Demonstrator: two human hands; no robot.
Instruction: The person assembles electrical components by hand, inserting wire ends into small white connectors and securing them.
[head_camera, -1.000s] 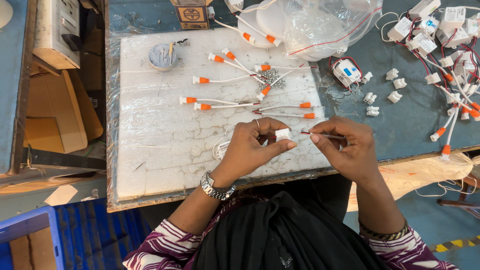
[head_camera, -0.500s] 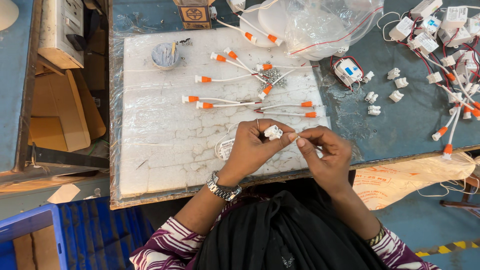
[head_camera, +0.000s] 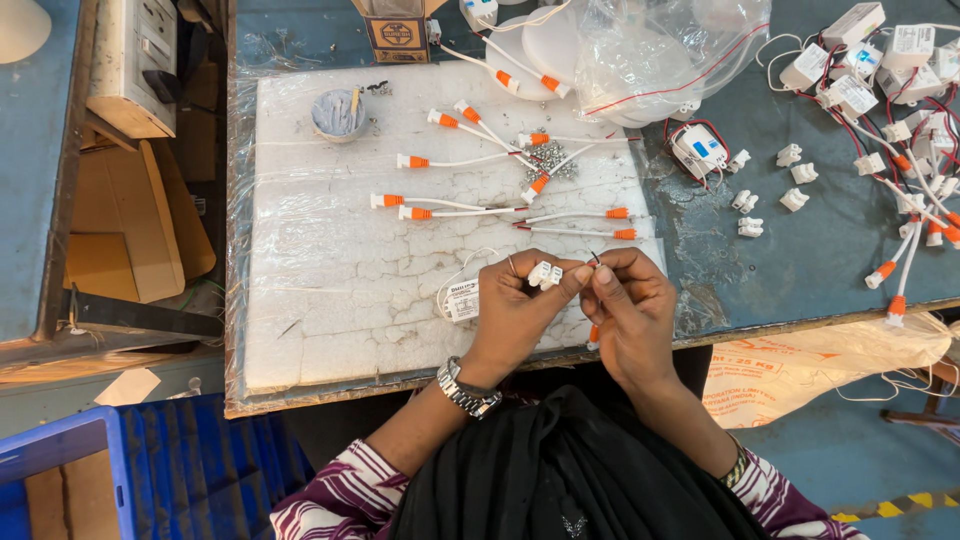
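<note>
Right, both hands are together over the near edge of the white foam board (head_camera: 330, 300). The left hand (head_camera: 520, 315) is closed on a small white connector block (head_camera: 545, 274), pinched between thumb and fingertips, and the right hand (head_camera: 625, 310) is closed too, pinching a thin wire (head_camera: 594, 258) right beside that block, with an orange-sleeved end (head_camera: 593, 334) hanging below its palm. The block sits above the board's front right part, just off the surface as far as the head view shows.

Just beside the left hand lies a small white labelled driver box (head_camera: 462, 300) with a thin white lead curling from it. Beyond the hands, white leads with orange ends (head_camera: 450, 212) lie fanned across the board, and a little heap of metal screws (head_camera: 545, 155) sits among them. Nothing lies between the hands and those leads.

Containers now: a small round grey cup (head_camera: 338, 112) stands at the board's far left corner, with a stick-like item in it that I can't make out. A brown cardboard box (head_camera: 398, 35) with a dark printed oval label stands at the far edge. A clear plastic bag (head_camera: 665, 55) bulges beside it, holding round white discs.

Out right on the blue table (head_camera: 820, 260), loose white connector blocks (head_camera: 790, 185) are scattered, a white module with a blue patch (head_camera: 700, 150) lies ringed by red wire, and white driver boxes (head_camera: 860, 60) pile up at the far right. A blue crate (head_camera: 60, 460) sits low on the left.
</note>
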